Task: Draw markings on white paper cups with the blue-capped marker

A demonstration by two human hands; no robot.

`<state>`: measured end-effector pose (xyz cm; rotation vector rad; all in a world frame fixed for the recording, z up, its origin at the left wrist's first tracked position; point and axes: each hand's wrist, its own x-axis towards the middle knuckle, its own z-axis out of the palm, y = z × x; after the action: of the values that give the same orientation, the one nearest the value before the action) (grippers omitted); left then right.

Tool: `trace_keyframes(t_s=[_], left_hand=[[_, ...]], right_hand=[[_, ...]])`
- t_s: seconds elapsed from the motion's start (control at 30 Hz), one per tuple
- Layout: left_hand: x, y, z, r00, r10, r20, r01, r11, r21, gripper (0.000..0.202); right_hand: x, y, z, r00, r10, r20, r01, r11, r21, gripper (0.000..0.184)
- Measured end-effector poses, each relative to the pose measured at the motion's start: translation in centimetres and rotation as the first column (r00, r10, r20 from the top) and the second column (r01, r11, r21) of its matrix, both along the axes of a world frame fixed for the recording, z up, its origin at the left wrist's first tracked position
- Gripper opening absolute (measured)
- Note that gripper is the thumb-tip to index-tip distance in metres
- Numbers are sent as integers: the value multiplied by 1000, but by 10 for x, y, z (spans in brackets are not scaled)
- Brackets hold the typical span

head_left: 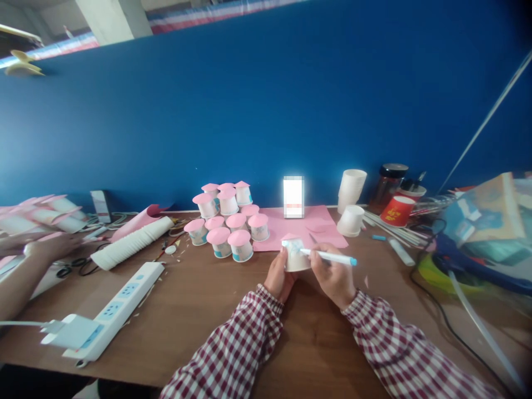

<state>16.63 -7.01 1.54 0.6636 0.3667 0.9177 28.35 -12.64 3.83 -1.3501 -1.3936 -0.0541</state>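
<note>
White and pink-topped, a cup (296, 261) is held just above the table (233, 316) by the left hand (277, 278), thumb pressed to its side. A marker (334, 257) is pinched between the thumb and fingers of the right hand (334, 277), its tip brought to the blue-marked side; whether they touch cannot be told. From the cup, a pink sheet (328, 216) is laid at twelve o'clock, roofed cups (219, 242) are grouped at ten, a plain cup (351, 220) is upturned at two, and a power strip (124, 299) is placed towards eight.
</note>
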Motion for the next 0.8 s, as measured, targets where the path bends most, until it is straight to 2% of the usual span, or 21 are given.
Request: trace_keyframes(t_s=[0.27, 0.37, 0.5, 0.63, 0.8], left_hand=[[0, -2, 3, 1000, 2, -1, -2, 1000, 10, 42], [-1, -2, 5, 1000, -5, 10, 5, 1000, -9, 40], [-2, 1, 7, 998, 58, -24, -61, 990, -124, 36], [-4, 4, 8, 993, 111, -27, -114, 978, -172, 36], [-4, 7, 10, 990, 141, -4, -141, 980, -141, 42]], right_hand=[[-1, 0, 1, 1000, -1, 8, 1, 1000, 9, 9], [-2, 1, 2, 996, 11, -93, -9, 1000, 21, 11], [1, 5, 3, 965, -2, -264, 16, 999, 50, 15], [3, 8, 1, 988, -8, -155, 17, 998, 58, 22], [-2, 8, -5, 996, 38, -81, -33, 997, 65, 22]])
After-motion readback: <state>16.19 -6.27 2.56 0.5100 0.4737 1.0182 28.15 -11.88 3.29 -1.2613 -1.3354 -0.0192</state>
